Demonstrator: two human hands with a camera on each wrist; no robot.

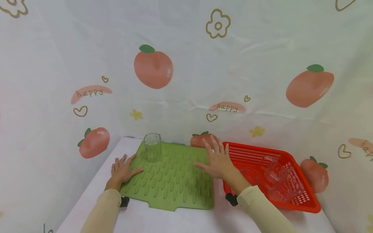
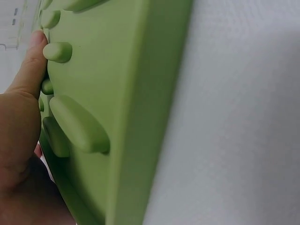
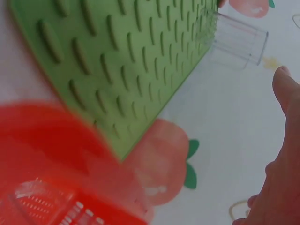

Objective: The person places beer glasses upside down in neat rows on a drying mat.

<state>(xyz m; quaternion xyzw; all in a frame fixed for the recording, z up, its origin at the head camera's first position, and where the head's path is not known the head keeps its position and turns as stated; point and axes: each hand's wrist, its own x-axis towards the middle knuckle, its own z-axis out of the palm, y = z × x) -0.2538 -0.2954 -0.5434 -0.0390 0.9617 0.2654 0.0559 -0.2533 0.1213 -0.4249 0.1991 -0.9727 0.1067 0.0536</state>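
A green drying mat (image 1: 172, 174) with rows of raised ridges lies on the white table. Upright on its back left corner stands a clear cup (image 1: 153, 147), which also shows in the right wrist view. At the mat's left edge is my left hand (image 1: 123, 170), its thumb (image 2: 32, 65) lying over the mat and its other fingers spread. My right hand (image 1: 217, 160) hovers between the mat's right side and a red plastic basket (image 1: 256, 147), fingers apart and holding nothing. Inside the basket lie several clear cups or glasses (image 1: 275, 174); their exact shapes are hard to make out.
A white cloth (image 1: 186, 106) printed with peaches, hearts and flowers hangs behind and beside the table. The basket's raised rim stands close to the mat's right edge. White tabletop (image 1: 186, 221) shows in front of the mat.
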